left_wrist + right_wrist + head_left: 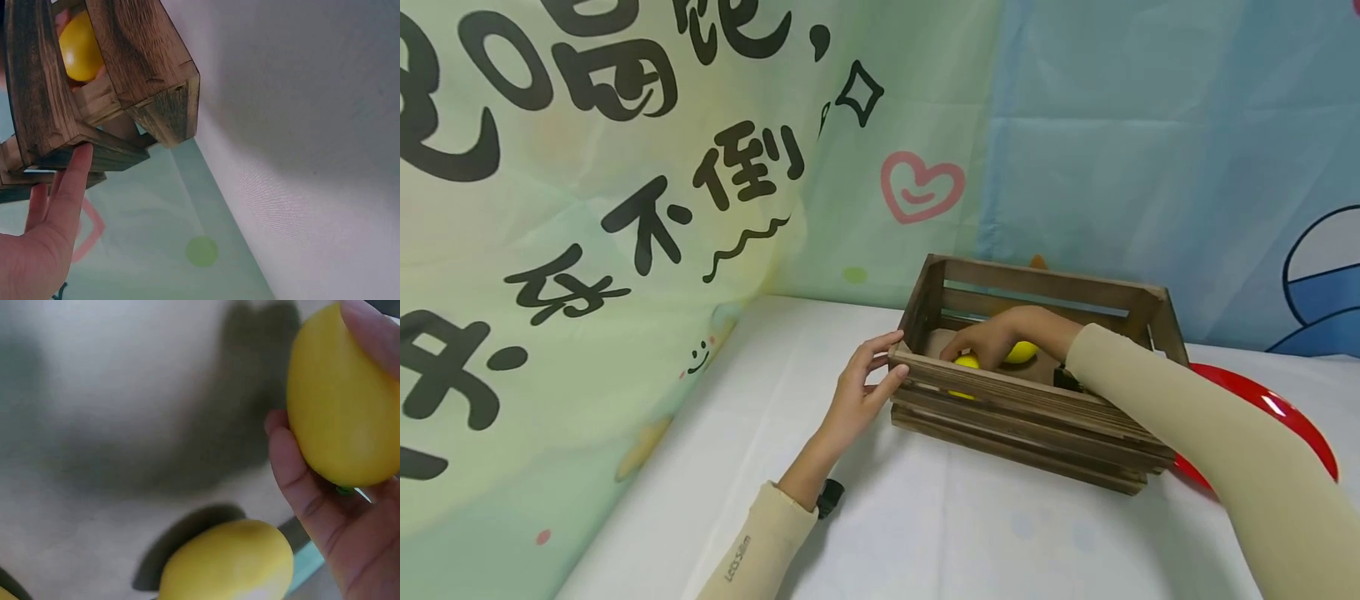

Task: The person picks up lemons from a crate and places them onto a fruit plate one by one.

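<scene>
A brown slatted wooden crate [1030,429] stands on the white table. My left hand [853,396] touches its left front corner, thumb against the front slat and fingers along the end; in the left wrist view, the fingers reach out straight to the wood. Inside the crate, my right hand [992,340] grips a smooth yellow oval fruit [344,400], its thumb and fingers around the sides. A small green tip shows at that fruit's lower end. Another yellow fruit [228,562] lies on the crate floor beside the hand, and a third shows only at the frame's lower left edge.
A glossy red round item [1300,423] lies right of the crate, partly covered by my right sleeve [1195,417]. Behind the table hangs a printed cloth [1075,150] with large characters and a pink heart. A black device [830,498] sits at my left wrist.
</scene>
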A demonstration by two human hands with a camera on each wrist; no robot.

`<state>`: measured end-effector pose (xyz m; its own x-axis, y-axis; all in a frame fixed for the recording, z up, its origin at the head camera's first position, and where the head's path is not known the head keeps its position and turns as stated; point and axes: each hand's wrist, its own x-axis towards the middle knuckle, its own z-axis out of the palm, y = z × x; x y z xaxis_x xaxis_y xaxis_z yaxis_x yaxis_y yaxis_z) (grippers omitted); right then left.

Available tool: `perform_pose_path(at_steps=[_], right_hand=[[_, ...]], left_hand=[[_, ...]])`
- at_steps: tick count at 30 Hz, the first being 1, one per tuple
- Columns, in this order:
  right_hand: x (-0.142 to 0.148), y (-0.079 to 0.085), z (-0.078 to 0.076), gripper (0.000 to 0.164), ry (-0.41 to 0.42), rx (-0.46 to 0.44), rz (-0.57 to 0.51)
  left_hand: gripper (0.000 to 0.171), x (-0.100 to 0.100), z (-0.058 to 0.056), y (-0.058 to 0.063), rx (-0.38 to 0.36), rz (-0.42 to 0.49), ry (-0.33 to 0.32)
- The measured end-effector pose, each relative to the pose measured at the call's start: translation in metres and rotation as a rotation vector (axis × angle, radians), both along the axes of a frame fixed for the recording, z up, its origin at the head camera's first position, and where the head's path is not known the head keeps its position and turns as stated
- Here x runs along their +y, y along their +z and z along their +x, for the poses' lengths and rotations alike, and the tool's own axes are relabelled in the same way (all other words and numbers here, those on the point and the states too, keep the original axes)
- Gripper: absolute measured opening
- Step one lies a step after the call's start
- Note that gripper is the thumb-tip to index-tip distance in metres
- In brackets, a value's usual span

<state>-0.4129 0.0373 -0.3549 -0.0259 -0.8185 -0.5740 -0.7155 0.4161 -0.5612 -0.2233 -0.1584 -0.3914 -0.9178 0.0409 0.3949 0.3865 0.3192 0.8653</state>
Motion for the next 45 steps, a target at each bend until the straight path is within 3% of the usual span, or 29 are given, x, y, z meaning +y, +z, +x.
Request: perform_pose_path(at_steps=[5, 11, 19, 24, 27, 34, 37, 45], right_hand=[[0.003, 0.009, -0.005, 0.051, -0.103, -0.003, -0.009], [0.009, 0.018, -0.009, 0.051, -0.147, -0.007, -0.101], [0.018, 0.027, -0.006, 0.059, -0.288, 0.013, -0.139], [0.02, 0.033, -0.004, 0.064, -0.318, -0.005, -0.177], [0.021, 0.036, -0.004, 0.064, -0.344, -0.007, -0.206], [0.025, 0.044, 0.001, 0.062, -0.479, -0.109, -0.292], [0.029, 0.049, 0.006, 0.066, -0.544, -0.117, -0.311], [0.047, 0.066, 0.013, 0.058, -0.537, 0.069, -0.446]], left_hand=[[0.046, -0.006, -0.014, -0.02, 0.017, -0.014, -0.005], [0.046, -0.004, -0.013, -0.018, -0.021, -0.013, 0.014], [0.043, 0.002, 0.008, 0.011, -0.026, -0.022, 0.002], [0.043, 0.003, 0.011, 0.015, -0.036, -0.011, 0.002], [0.044, 0.003, 0.009, 0.012, -0.039, -0.011, -0.001], [0.046, -0.002, -0.01, -0.016, -0.026, -0.016, 0.009], [0.047, -0.002, -0.011, -0.02, -0.021, -0.01, 0.001], [0.045, -0.002, -0.008, -0.021, 0.006, -0.029, 0.007]])
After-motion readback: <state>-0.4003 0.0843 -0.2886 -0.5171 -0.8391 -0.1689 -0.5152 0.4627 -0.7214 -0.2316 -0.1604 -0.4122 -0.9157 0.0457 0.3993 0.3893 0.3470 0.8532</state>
